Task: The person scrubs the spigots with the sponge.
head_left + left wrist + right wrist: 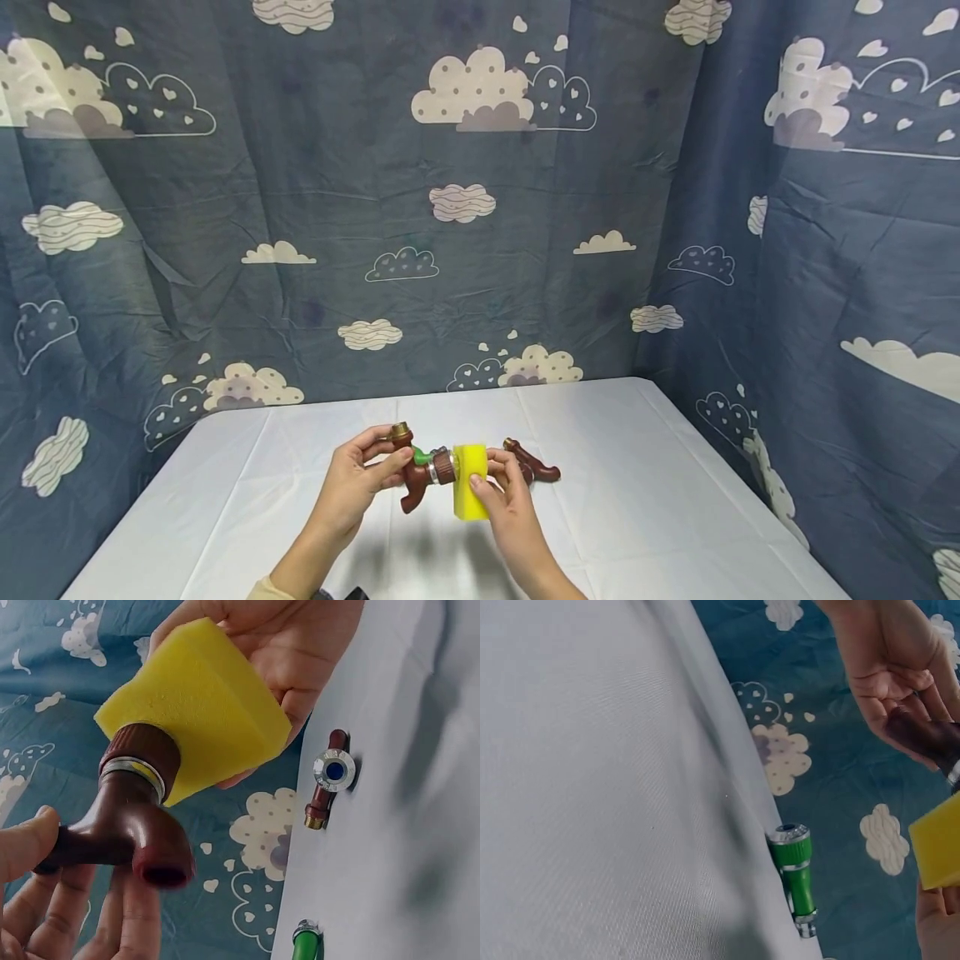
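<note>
My left hand [358, 477] holds a dark brown tap [415, 485] by its inlet end, between thumb and fingers; the brass thread shows above the hand. The tap's spout points down, and its ribbed knob [142, 750] faces right. In my right hand [513, 500] is a yellow sponge block [470, 483], gripped between thumb and fingers. The sponge touches the knob end of the tap in the left wrist view, hiding the knob's face. Both things are held above the table.
A second brown tap [330, 776] with a silver and blue knob face lies on the white-covered table [637, 500]. Also on it lies a green tap-like fitting [795, 877] with silver ends. A blue cloud-print curtain [337, 183] hangs behind and at the sides.
</note>
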Motion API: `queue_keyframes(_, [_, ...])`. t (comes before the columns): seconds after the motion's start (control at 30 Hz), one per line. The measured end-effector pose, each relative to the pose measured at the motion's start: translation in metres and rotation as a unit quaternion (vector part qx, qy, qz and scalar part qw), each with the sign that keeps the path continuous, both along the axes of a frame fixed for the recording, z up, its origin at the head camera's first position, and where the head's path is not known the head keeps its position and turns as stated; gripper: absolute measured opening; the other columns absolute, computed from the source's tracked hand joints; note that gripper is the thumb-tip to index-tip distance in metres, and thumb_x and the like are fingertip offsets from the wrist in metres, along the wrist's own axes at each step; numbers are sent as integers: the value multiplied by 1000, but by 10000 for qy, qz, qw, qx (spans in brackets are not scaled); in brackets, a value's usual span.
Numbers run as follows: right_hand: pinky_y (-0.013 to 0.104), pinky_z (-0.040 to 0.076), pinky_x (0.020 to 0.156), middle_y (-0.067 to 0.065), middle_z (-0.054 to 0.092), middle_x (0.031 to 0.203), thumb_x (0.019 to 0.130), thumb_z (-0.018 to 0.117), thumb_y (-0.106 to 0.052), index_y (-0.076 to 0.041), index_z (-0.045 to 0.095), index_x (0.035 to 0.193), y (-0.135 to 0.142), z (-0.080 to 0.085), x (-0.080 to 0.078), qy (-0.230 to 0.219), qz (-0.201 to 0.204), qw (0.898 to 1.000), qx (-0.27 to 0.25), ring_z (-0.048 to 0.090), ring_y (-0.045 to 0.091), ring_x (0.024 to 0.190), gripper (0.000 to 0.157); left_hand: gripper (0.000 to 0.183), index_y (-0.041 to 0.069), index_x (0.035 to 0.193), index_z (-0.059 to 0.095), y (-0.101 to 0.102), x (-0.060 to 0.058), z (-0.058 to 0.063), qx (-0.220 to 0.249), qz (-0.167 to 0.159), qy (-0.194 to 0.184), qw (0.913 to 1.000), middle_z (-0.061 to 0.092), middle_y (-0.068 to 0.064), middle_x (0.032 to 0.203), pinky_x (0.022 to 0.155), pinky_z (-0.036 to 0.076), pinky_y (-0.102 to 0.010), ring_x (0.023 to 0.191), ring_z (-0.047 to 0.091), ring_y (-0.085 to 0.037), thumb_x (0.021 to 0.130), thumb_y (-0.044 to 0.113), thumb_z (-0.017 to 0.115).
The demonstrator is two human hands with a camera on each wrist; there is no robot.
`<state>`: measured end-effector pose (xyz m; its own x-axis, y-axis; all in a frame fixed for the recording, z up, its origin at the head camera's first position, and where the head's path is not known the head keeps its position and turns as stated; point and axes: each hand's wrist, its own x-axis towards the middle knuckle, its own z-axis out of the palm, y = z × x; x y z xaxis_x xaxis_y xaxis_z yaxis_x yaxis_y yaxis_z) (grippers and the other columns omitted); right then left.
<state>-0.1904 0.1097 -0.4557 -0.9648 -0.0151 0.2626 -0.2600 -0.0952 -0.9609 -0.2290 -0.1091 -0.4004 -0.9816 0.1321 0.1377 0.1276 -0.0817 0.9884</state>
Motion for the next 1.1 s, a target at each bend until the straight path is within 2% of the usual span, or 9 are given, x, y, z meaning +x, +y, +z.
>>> queue_keyframes(0.23, [28, 61, 92, 20, 59, 133, 110, 60, -20, -3, 40, 146, 3, 0, -2, -428, 282, 9969, -593, 66, 21, 109, 44, 48, -5, 143, 60, 0, -1, -4, -176, -549, 181, 9982, 70, -11, 115, 85, 68, -37, 95, 78, -17, 99, 5, 76])
queue_keyframes(0.37, [27, 61, 92, 18, 58, 132, 110, 61, -20, -5, 40, 146, 4, 1, -2, -590, 248, 9949, -780, 64, 20, 109, 44, 56, -3, 150, 57, -1, 1, -6, -576, -900, 516, 9929, 72, -17, 121, 91, 66, -31, 100, 78, -15, 99, 8, 77])
queue_keyframes(0.5, [28, 62, 95, 15, 56, 131, 110, 60, -22, -7, 41, 147, 6, 2, -2, -801, 237, 9919, -959, 64, 19, 109, 43, 61, 0, 153, 55, 0, 2, -8, -797, -1004, 644, 9897, 74, -20, 121, 92, 64, -25, 100, 78, -14, 97, 10, 79])
queue_keyframes(0.6, [28, 62, 97, 13, 56, 130, 111, 58, -23, -7, 40, 148, 7, 2, -2, -898, 292, 9890, -1138, 65, 18, 109, 44, 59, 0, 146, 56, 1, 2, -9, -564, -872, 423, 9937, 78, -19, 117, 92, 65, -27, 99, 79, -15, 94, 9, 83])
queue_keyframes(0.67, [28, 62, 97, 10, 55, 130, 112, 57, -25, -8, 40, 148, 8, 2, -2, -941, 380, 9871, -1242, 65, 17, 110, 44, 51, -1, 135, 58, 3, 2, -10, -288, -645, 228, 9972, 81, -18, 112, 91, 66, -30, 96, 81, -17, 92, 7, 84])
queue_keyframes(0.8, [28, 62, 97, 8, 57, 130, 111, 58, -23, -10, 41, 147, 8, 2, -2, -997, 562, 9843, -1346, 65, 16, 109, 42, 36, -4, 109, 59, 8, 1, -12, 210, 187, 122, 9995, 83, -14, 96, 81, 68, -32, 84, 81, -18, 87, 1, 87])
queue_keyframes(0.9, [28, 62, 96, 9, 60, 129, 110, 60, -22, -13, 44, 145, 8, 4, -1, -955, 703, 9842, -1317, 67, 17, 107, 40, 31, -7, 102, 64, 10, 1, -13, 371, 718, 214, 9965, 82, -8, 86, 75, 68, -31, 76, 79, -17, 86, 1, 88])
queue_keyframes(1.0, [28, 63, 95, 10, 62, 127, 109, 61, -22, -14, 45, 143, 7, 4, 0, -898, 775, 9848, -1270, 68, 17, 106, 38, 31, -10, 105, 66, 11, 1, -13, 367, 838, 309, 9953, 82, -7, 87, 73, 67, -29, 75, 78, -15, 86, 1, 88])
queue_keyframes(1.1, [28, 63, 95, 11, 61, 127, 109, 61, -22, -13, 44, 144, 7, 4, 0, -907, 749, 9850, -1265, 67, 17, 106, 39, 35, -8, 113, 68, 12, 2, -13, 294, 691, 365, 9965, 82, -11, 98, 76, 67, -28, 81, 79, -14, 85, -2, 87])
